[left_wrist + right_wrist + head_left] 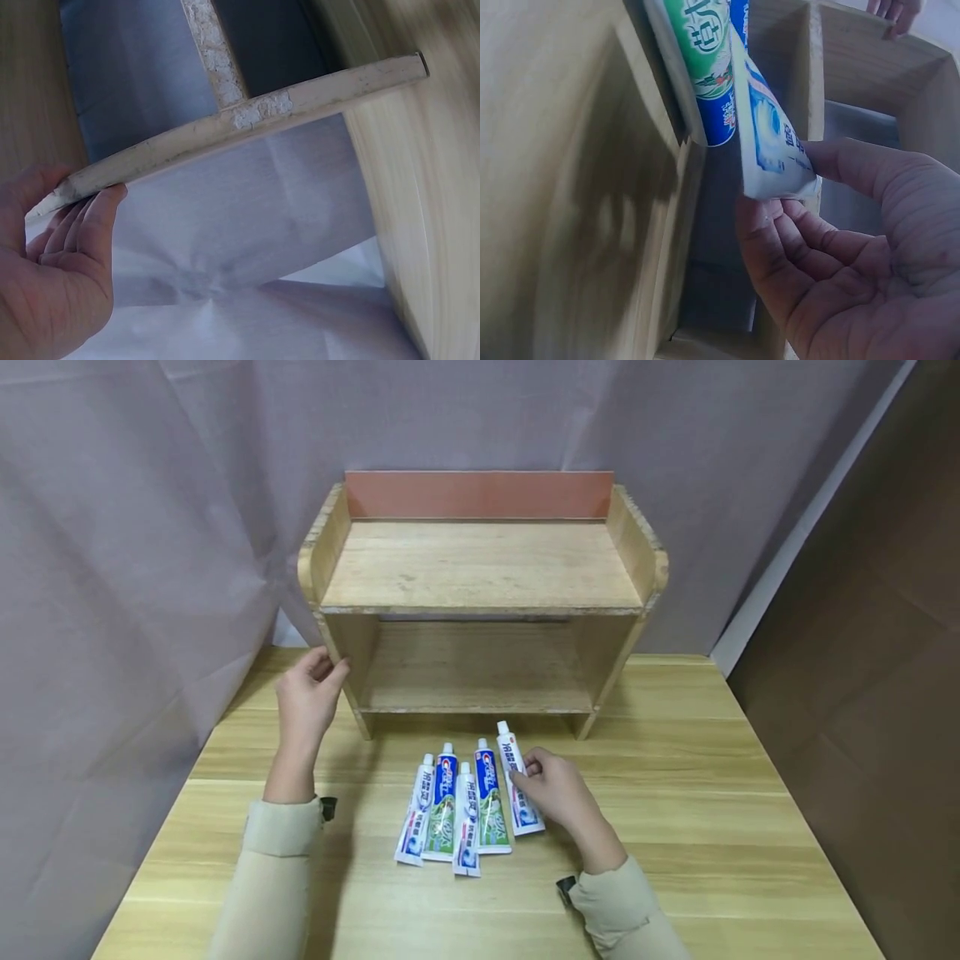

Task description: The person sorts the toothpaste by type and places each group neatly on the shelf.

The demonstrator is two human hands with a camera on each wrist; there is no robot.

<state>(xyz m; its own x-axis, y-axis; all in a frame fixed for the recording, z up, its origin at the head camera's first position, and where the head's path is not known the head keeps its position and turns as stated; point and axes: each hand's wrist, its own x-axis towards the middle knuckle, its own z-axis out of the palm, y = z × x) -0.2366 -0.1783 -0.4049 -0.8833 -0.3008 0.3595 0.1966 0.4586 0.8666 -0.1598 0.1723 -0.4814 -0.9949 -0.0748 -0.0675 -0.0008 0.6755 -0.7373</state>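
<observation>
1 toothpaste tube (524, 811), at 3 o'clock, is being pinched by the right hand (560, 789), seemingly for pick-up, probably needing lifting; the left hand (306, 697) is gripping the shelf's (483, 568) 9 o'clock side.

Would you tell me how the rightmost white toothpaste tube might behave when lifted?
The rightmost white toothpaste tube probably gives under a pinch, since its body flattens toward one end. That wide, flat end should resist rolling. Its smooth printed surface may be slightly slippery.
</observation>
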